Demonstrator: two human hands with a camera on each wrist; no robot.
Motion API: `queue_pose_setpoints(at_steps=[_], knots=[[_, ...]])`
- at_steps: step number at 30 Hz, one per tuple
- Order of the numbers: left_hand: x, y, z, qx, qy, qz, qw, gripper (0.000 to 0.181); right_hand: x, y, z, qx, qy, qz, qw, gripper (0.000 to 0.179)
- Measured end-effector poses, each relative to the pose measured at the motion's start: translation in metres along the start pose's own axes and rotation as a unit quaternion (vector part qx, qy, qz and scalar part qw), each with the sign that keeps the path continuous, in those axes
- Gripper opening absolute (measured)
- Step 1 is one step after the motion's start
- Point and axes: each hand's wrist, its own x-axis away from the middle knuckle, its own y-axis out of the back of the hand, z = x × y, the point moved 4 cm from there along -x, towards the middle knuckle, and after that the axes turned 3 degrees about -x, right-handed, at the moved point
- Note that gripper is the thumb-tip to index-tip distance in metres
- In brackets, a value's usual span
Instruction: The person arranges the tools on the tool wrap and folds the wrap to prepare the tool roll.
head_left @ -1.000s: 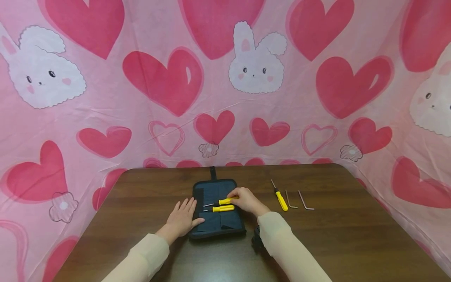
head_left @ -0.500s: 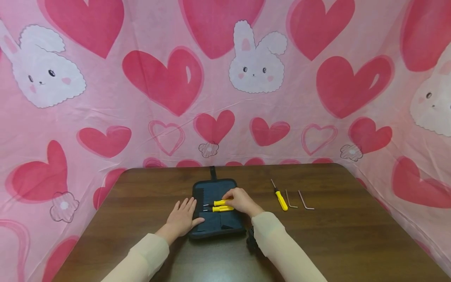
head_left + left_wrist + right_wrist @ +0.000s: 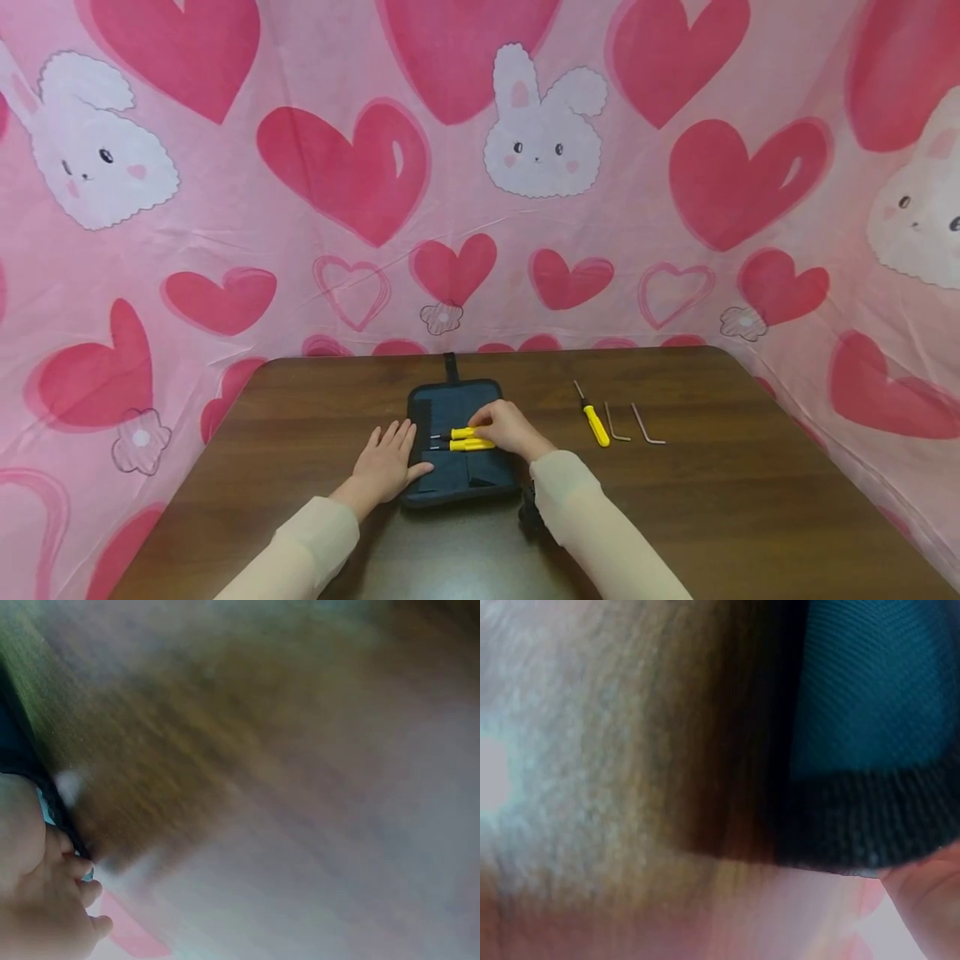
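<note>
Head view: over the last second my right hand [image 3: 508, 427] slides left across the open pouch [image 3: 459, 485], carrying the far screwdriver [image 3: 461, 433] with it. Less of its shaft shows now, and its yellow handle lies more nearly level with the near screwdriver [image 3: 471, 445], just beside it. I judge that it is going deeper under the black strip [image 3: 422, 415], though I cannot see the tip's end.

My right thumb and fingers pinch the handle's end. My left hand [image 3: 386, 461] stays flat, fingers apart, on the pouch's left edge, which seems to steady it.

On the table [image 3: 712, 517], to the right, the loose screwdriver [image 3: 596, 423] and two bent keys [image 3: 647, 427] have not moved. The wrist views are too blurred to add much.
</note>
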Motion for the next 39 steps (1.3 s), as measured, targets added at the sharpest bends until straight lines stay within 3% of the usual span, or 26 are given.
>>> queue_pose_setpoints(at_steps=[4, 9, 31, 39], knots=[[-0.0007, -0.0023, 0.001, -0.019, 0.002, 0.005, 0.9998, 0.077, -0.0004, -0.0015, -0.0006, -0.001, 0.002, 0.0, 1.0, 0.014], [0.0013, 0.0026, -0.0014, 0.01, -0.002, -0.002, 0.9999, 0.074, 0.0009, -0.0019, -0.0004, -0.005, 0.003, -0.003, 1.0, 0.015], [0.0039, 0.0017, 0.0, 0.018, -0.003, 0.002, 0.9998, 0.075, 0.0024, -0.004, -0.0047, -0.024, -0.003, -0.005, 0.9997, 0.016], [0.0043, 0.0029, 0.0001, 0.023, -0.006, -0.002, 0.9997, 0.075, 0.0044, -0.002, -0.0056, -0.019, 0.019, -0.011, 0.9996, 0.016]])
